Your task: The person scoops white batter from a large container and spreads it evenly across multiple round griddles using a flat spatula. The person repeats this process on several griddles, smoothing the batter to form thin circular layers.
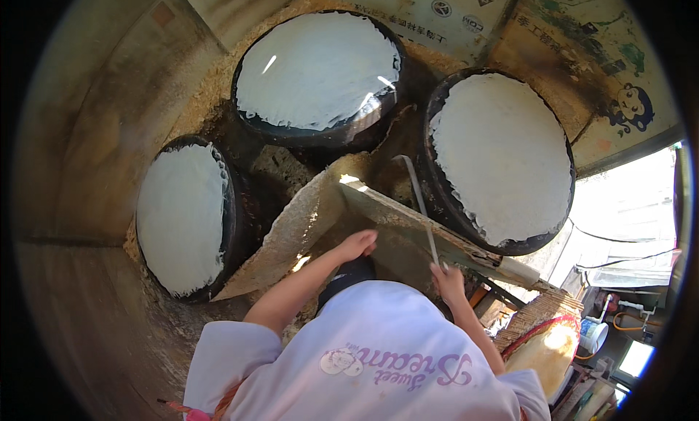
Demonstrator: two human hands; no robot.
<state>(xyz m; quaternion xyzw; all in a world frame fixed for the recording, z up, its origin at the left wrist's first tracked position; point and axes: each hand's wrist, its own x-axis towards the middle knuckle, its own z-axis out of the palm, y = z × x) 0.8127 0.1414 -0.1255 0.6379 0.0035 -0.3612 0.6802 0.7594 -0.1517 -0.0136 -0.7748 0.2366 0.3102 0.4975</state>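
My right hand (449, 283) is closed around the near end of a long, thin pale metal rod (419, 197). The rod slants forward over a low wall's ledge (431, 227), and its bent far end lies beside a dark round griddle (480, 244) on the right. A white layer (502, 153) covers that griddle's top. With its fingers curled, my left hand (357, 245) hovers near the corner of the wall, and nothing shows in it. Ahead and to the left, two more dark griddles carry a similar white coat (319, 71) and another white coat (180, 219).
Stained panels (125, 93) curve around the griddles, some printed with writing. A rough, pale upright slab (297, 224) stands between me and the left griddle. To my right are a round woven tray (546, 339), a white bucket (592, 333) and a bright opening (628, 202) with cables.
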